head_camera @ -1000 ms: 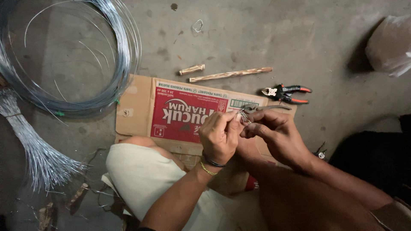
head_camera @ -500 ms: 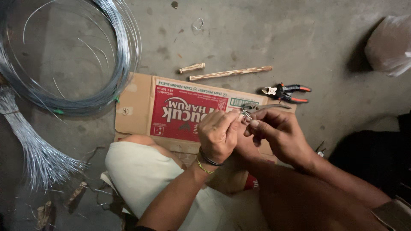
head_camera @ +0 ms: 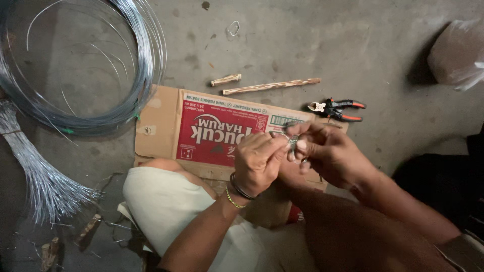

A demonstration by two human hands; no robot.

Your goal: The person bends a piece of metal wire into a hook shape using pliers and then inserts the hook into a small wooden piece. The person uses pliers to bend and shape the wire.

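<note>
Head view: both hands meet over the flattened cardboard (head_camera: pixel 161 126) that lies on the concrete floor (head_camera: pixel 312 45). The left hand (head_camera: pixel 257 163) and the right hand (head_camera: pixel 327 156) pinch a small piece of bent wire (head_camera: pixel 294 143) between them — each grip narrow, fingertips closed on the wire from opposite sides. Against the picture a second ago the hands sit a little lower and closer together, the left fingers curled further over the wire; nothing else on the floor has shifted. I judge the bending or twisting is under way, not finished.

Edges and room: the wire is held just above the cardboard's far right edge. The pliers (head_camera: pixel 335 108), red and black handled, lie near the right hand, just beyond that edge. Two sticks (head_camera: pixel 269 86) lie further off on the floor. A big wire coil (head_camera: pixel 143 65) fills the upper left, touching the cardboard's corner, and a bundle of straight wires (head_camera: pixel 40 176) fans out at the left. The person's knee in pale cloth (head_camera: pixel 166 201) crowds the near side — the freest floor lies ahead, past the sticks.
</note>
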